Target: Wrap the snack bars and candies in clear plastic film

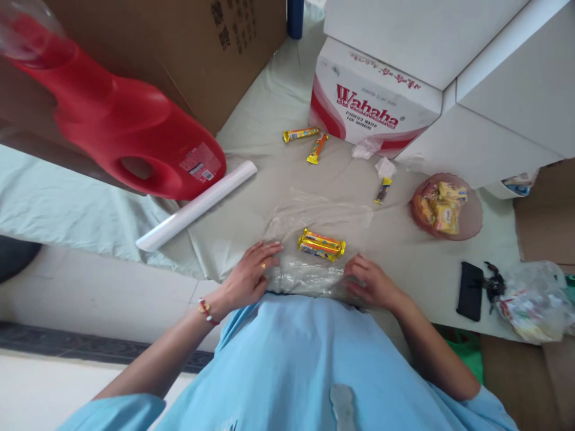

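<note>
A sheet of clear plastic film [309,275] lies spread on the cloth in front of my body. Several yellow-wrapped snack bars [321,245] rest side by side on it, between my hands. My left hand [251,269], with a ring and a bead bracelet, lies at the film's left edge, fingers stretched out and fairly flat. At the right edge, my right hand [371,280] has its fingers curled in against the film and seems to pinch it. Neither hand touches the bars.
A white roll [197,206] lies left beside a large red bottle [148,134]. Loose snack bars [300,134] lie near the Wahaha carton [368,99]. To the right are a pink bowl [471,209] of packaged snacks, a black phone [469,291], keys [494,282] and a plastic bag [539,299].
</note>
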The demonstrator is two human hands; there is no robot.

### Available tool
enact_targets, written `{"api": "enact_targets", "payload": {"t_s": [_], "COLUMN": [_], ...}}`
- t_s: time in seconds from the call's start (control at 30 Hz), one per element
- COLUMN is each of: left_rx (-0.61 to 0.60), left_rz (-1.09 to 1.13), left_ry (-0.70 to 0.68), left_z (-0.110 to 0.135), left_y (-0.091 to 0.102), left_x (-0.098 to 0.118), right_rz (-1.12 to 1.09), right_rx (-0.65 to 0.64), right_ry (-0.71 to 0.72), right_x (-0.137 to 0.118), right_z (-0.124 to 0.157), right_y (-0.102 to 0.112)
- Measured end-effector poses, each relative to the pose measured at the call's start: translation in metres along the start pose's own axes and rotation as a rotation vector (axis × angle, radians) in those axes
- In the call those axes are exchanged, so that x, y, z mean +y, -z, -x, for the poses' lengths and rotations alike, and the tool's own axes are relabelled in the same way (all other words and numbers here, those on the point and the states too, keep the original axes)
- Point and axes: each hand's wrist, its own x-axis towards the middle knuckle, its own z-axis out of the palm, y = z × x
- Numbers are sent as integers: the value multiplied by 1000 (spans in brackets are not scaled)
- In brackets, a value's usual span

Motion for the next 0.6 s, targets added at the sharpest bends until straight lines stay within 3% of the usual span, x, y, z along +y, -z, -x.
{"api": "enact_targets", "payload": {"t_s": [0.07, 0.13, 0.27, 0.4, 0.5, 0.6], "left_rx": [-89, -133, -130, -124, -120, -84], "left_rz": [13, 8, 77, 200, 202, 174], "left_ry": [-17, -15, 28, 112, 191, 270], "left_z": [11, 16, 9, -19, -49, -80], "left_y": [3, 4, 6, 26, 43, 50], "left_x": [-2, -4, -10, -14, -14, -20], "right_rz": [-15, 2, -41, -161, -182, -168], "right_rx": [-53, 5, 119, 114, 157, 190], "right_ry": [-5, -42, -81, -120, -209, -316], "right_x": [1, 2, 8, 11, 16, 30], "right_z": [23, 36, 36, 19, 6, -9], "right_y": [-14, -30, -45, -19, 4, 15]}}
